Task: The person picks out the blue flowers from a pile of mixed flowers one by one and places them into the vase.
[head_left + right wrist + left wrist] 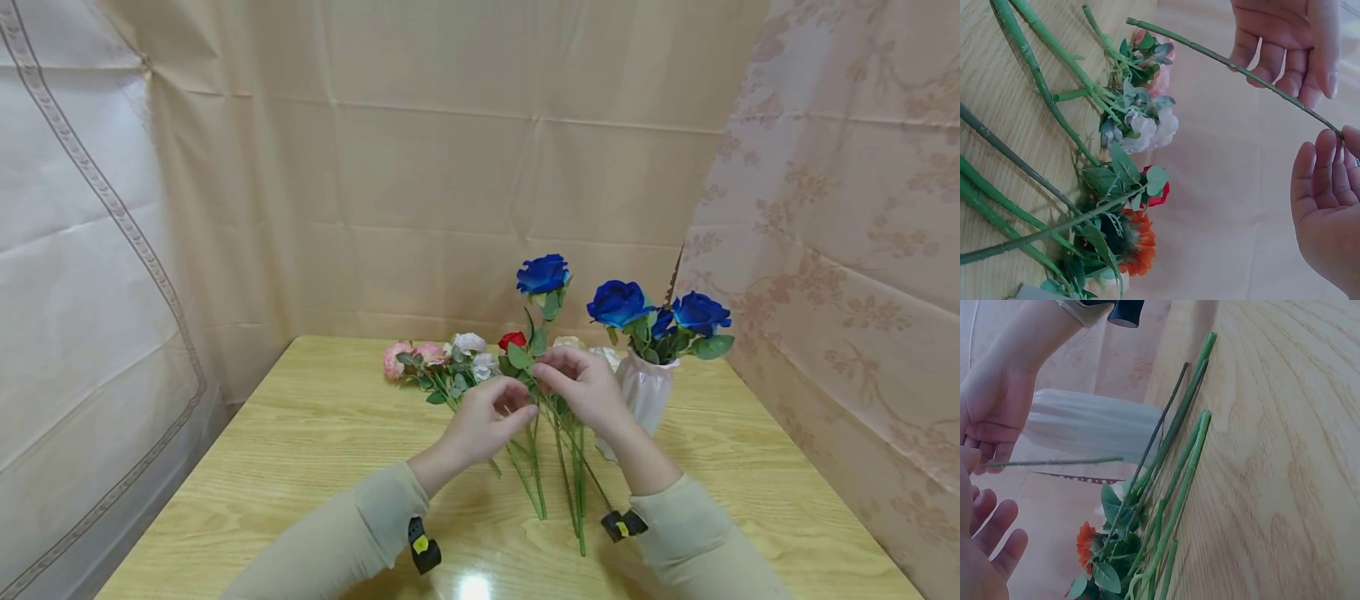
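My right hand (588, 392) pinches the stem of an upright blue rose (543, 275). The rose's bare green stem (1210, 57) runs down past my left hand (483, 421), whose fingers are loosely bent and apart. In the right wrist view, the right hand's fingertips meet at the stem and the left palm faces it. Beside the right hand stands a pale ribbed vase (651, 387) holding blue roses (619, 303). Any contact between the left fingers and the stem is unclear.
On the wooden table (315, 442) lie pink flowers (397, 360), white flowers (469, 342), a red rose (512, 340) and an orange flower (1140, 242), their green stems (580, 500) pointing toward me. Curtains (465, 167) hang behind and at both sides.
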Demonstrator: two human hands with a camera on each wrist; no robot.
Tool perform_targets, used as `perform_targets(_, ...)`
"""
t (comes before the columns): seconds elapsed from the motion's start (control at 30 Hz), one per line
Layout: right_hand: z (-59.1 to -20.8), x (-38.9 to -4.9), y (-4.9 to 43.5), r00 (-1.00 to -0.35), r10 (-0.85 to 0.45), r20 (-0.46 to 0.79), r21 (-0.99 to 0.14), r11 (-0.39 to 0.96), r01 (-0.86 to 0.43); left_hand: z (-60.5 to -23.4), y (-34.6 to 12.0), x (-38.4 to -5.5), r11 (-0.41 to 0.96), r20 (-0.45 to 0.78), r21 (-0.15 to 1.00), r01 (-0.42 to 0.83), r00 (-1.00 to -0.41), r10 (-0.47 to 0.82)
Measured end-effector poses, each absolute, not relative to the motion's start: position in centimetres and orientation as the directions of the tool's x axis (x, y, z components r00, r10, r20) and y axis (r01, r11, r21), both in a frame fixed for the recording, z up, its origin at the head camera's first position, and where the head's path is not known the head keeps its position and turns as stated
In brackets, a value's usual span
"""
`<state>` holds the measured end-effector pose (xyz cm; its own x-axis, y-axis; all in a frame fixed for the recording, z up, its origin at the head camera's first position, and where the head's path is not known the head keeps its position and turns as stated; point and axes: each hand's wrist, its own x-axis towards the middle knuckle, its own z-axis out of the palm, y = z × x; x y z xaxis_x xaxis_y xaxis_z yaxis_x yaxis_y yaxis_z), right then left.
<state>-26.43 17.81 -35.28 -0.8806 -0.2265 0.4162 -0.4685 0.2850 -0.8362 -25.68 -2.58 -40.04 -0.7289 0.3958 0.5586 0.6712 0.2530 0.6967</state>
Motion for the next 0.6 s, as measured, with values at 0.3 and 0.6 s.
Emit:
perform_targets(0.3,-34.1,-26.0,18.3,-0.849,-0.248,0.467,-0.801,0.287,-0.525,-39.9,-3.5,-26.0,0.292,0.541,0.703,0.649,-0.754,0.372)
perform_targets(0.6,-32.3,-25.2,19.2,-0.81,-0.248,0.531,-0.768,0.264,-0.584,-39.8,-3.9,-26.6,0.347,0.539,0.685,0.641,-0.766,0.35)
